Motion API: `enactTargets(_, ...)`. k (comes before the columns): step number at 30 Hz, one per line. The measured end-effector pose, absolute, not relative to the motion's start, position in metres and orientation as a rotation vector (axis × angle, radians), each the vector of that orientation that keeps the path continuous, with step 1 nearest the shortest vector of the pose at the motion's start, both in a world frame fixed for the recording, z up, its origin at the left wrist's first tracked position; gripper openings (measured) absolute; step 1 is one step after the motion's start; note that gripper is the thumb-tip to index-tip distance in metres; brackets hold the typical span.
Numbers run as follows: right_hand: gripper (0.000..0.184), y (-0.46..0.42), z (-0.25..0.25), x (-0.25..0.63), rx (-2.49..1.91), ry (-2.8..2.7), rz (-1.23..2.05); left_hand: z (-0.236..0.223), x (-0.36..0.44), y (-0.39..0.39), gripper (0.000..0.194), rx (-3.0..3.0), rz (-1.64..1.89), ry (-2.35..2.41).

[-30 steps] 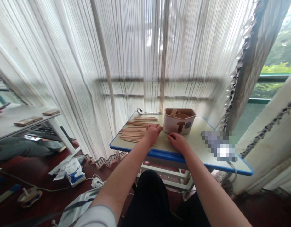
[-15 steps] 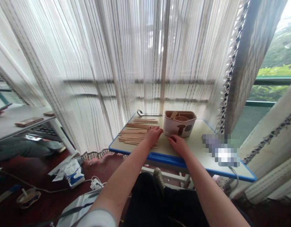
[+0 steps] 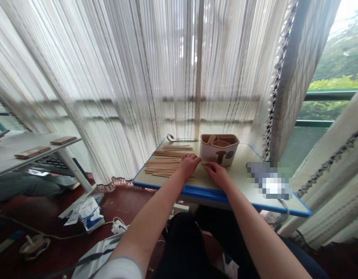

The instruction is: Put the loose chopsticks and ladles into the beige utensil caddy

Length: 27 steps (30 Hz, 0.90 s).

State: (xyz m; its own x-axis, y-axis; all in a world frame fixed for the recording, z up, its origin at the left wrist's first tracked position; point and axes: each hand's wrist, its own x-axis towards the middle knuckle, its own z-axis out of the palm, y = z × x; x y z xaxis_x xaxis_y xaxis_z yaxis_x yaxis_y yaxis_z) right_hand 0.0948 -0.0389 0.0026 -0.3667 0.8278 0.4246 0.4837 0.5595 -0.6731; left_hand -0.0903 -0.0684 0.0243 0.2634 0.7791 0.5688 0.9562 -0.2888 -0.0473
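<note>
Sticks [image 3: 163, 166] lie rowed at nine o'clock from the container [image 3: 216, 152], likely for easy reach, left hand [image 3: 189, 163] and right hand [image 3: 216, 173] fingers curled, can't tell on what.

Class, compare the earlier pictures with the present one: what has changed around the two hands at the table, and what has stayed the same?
The right hand has shifted slightly left, closer to the left hand. No clear grasp or release shows. The wooden sticks, the ladle and the container stay in place on the table.
</note>
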Motion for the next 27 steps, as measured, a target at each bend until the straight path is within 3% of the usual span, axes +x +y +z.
enactTargets(16, 0.027, -0.042, 0.009, 0.092, -0.988, -2.006, 0.565, 0.031, -0.084, -0.073, 0.027, -2.243, -0.472, -1.396)
enactTargets(27, 0.032, -0.062, 0.019, 0.102, -1.091, -1.434, 0.197, 0.016, -0.094, -0.056, 0.028, -2.12, -0.561, -1.654)
